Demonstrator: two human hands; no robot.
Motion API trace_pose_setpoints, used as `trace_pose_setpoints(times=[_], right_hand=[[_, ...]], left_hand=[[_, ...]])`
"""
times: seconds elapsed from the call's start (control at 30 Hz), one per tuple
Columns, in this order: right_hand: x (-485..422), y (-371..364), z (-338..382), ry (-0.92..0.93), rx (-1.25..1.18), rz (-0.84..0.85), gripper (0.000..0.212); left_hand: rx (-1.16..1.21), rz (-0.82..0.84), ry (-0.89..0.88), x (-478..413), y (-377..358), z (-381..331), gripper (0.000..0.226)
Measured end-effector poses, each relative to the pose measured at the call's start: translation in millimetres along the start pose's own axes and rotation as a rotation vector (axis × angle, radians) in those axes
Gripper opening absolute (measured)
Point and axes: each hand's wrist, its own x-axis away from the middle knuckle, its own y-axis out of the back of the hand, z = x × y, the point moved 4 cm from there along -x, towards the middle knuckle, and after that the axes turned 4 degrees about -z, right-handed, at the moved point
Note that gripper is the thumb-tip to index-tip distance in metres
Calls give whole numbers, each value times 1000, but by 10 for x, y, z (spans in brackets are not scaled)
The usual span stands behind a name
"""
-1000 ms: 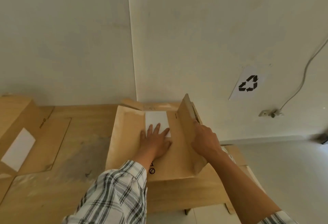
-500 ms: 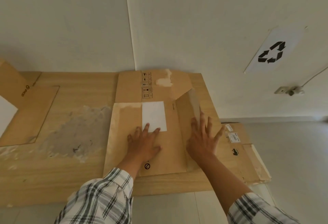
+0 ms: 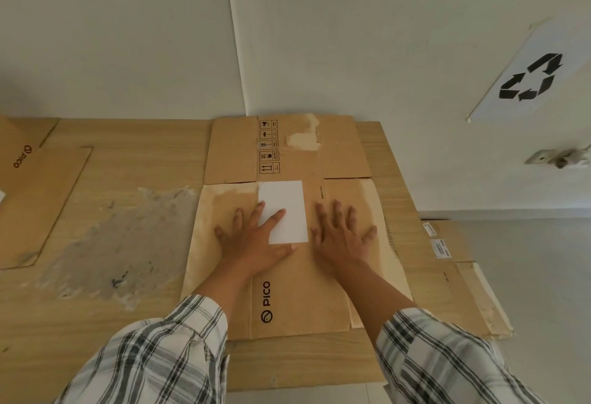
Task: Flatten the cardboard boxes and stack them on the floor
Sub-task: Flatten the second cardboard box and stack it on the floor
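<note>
A brown PICO cardboard box (image 3: 297, 301) lies flat on a wooden table (image 3: 134, 180), its far flap with handling symbols spread toward the wall. A white label (image 3: 286, 202) sits on its upper face. My left hand (image 3: 256, 240) presses palm-down on the box with fingers spread, fingertips over the label. My right hand (image 3: 343, 237) presses flat beside it on the right panel, fingers apart. Neither hand holds anything.
Another flattened PICO box (image 3: 38, 205) lies on the table at the left. More flat cardboard (image 3: 454, 282) with white stickers lies on the floor past the table's right edge. A recycling sign (image 3: 531, 77) and a wall socket (image 3: 556, 157) are on the right wall.
The box's raised right panel has been folded down flat. My right hand moved from its edge onto the flat panel and now presses beside my left hand.
</note>
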Motion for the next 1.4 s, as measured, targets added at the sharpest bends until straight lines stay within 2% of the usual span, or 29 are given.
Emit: trace_pose_setpoints(times=[0.13, 0.37, 0.5, 0.7, 0.87, 0.93, 1.03, 1.13, 1.27, 1.33, 1.4], right_hand=[[5, -76, -6, -7, 13, -50, 58], [16, 59, 13, -4, 27, 73, 58], [471, 15, -1, -14, -4, 67, 60], [1203, -165, -122, -37, -39, -8, 59], [1267, -133, -120, -45, -15, 16, 57], [1162, 9, -115, -58, -12, -15, 46], [1010, 180, -158, -128, -68, -34, 35], [966, 155, -321, -309, -181, 64, 57], [997, 223, -534, -502, -257, 34, 94], [1023, 280, -620, -595, -326, 4, 98], [1044, 315, -718, -668, -389, 15, 96]], left_hand=[[-10, -24, -1, -17, -45, 9, 87], [-18, -16, 42, 123, -24, -103, 80], [6, -107, 40, 508, -117, -115, 71], [53, -98, 45, 1152, -287, 279, 69], [58, -83, 37, 1249, -201, 318, 67], [53, -78, 43, 1156, -87, 326, 59], [175, -56, 141, 987, 122, 414, 34], [307, -84, 317, 884, 212, 639, 38], [497, -87, 484, 840, 216, 849, 76], [586, -126, 516, 807, 256, 935, 87], [677, -158, 538, 784, 270, 1024, 81]])
